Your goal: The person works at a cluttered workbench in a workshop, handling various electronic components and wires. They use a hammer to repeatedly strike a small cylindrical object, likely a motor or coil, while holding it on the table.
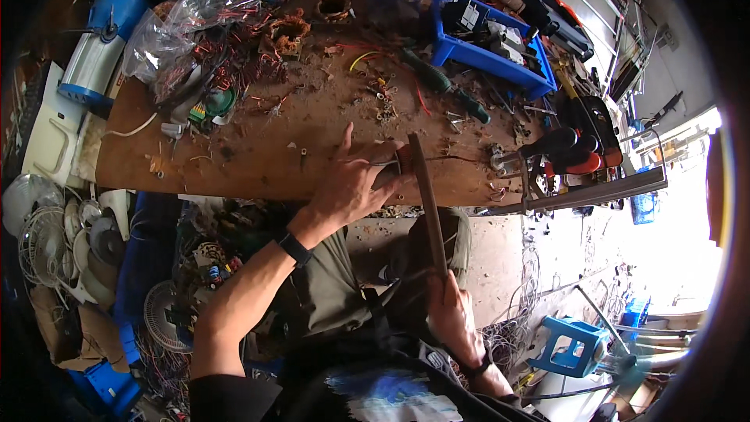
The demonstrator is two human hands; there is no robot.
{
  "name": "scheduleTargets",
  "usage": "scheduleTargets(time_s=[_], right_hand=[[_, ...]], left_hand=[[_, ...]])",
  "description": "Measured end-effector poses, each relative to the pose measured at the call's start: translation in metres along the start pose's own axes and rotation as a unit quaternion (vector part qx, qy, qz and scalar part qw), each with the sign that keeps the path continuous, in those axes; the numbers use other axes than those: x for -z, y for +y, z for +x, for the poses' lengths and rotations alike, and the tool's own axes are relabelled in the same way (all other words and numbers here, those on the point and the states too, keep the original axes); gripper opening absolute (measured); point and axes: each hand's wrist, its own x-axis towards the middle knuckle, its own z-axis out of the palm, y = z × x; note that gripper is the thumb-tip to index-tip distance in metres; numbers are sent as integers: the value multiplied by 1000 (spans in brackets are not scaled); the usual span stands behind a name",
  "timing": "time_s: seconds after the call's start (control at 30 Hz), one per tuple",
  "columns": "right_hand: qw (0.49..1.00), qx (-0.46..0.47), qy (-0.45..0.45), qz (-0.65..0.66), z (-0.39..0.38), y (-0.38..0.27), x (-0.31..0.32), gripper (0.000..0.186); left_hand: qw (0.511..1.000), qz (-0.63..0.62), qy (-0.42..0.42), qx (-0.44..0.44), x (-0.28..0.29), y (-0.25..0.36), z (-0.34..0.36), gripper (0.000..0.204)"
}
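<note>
My left hand is at the front edge of the wooden bench, its thumb and some fingers closed round a small dark part with a reddish-brown side. Its index finger stretches away from the rest. The fingers cover most of the part, so its kind is unclear. Low in front of my body, my right hand grips the near end of a long flat file-like bar. That bar slants up and away, its far end right beside the small part; whether they touch, I cannot tell.
Copper wire scraps and a clear plastic bag lie at the bench's back left. A green-handled screwdriver and a blue crate of parts are at the back right. Red-and-black-handled tools stand right; a blue stool is below.
</note>
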Motion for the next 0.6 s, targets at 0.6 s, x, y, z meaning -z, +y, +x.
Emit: scheduleTargets(time_s=[0.6], right_hand=[[978,-87,-66,179,106,-12,26,33]], left_hand=[[992,8,-104,71,15,7,1,55]])
